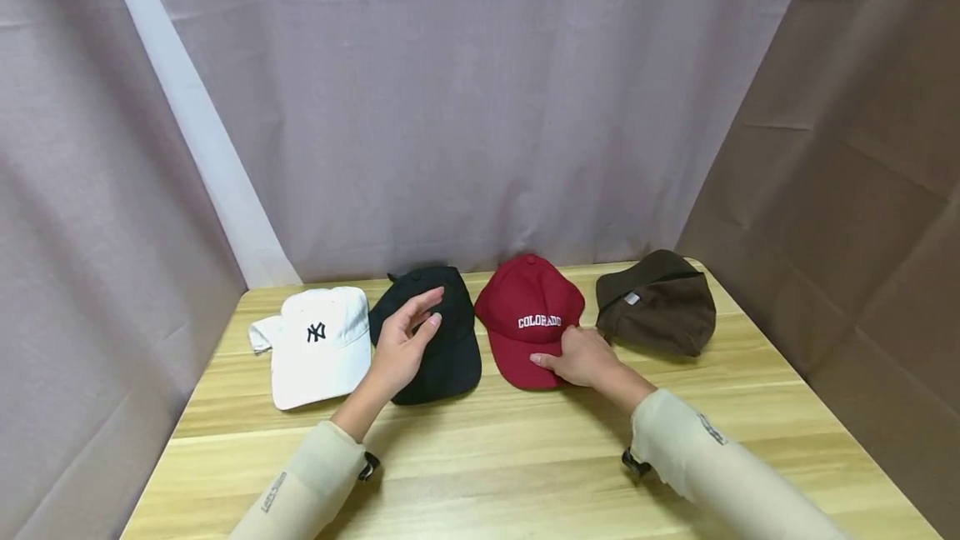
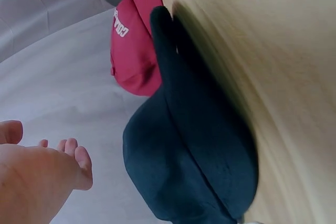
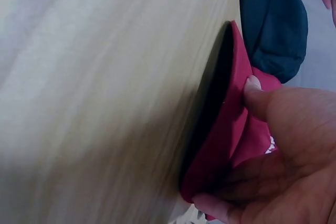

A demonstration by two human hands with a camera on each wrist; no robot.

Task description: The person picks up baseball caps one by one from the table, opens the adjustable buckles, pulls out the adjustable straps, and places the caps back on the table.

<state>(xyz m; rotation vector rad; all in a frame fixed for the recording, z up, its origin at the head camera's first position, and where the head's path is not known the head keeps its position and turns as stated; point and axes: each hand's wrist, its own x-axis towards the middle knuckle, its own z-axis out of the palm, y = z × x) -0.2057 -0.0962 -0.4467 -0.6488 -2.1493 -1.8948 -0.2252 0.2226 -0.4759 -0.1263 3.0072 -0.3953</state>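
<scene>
My right hand (image 1: pixel 588 357) pinches the brim of a red baseball cap (image 1: pixel 528 298) lettered COLORADO. In the right wrist view the thumb (image 3: pixel 254 95) lies on top of the brim and a finger reaches its side edge. The red cap sits on the table, brim toward me. Over a black cap (image 1: pixel 450 365) hovers my left hand (image 1: pixel 401 348), its fingers loosely bent with nothing in them. In the left wrist view that hand (image 2: pixel 42 177) is apart from the black cap (image 2: pixel 184 145).
At the left of the wooden table (image 1: pixel 480 465) lies a white cap (image 1: pixel 322 365) with a dark NY logo, its strap sticking out. A brown cap (image 1: pixel 660 315) lies on its side at the right. Grey curtains (image 1: pixel 480 107) stand behind the table and along its sides.
</scene>
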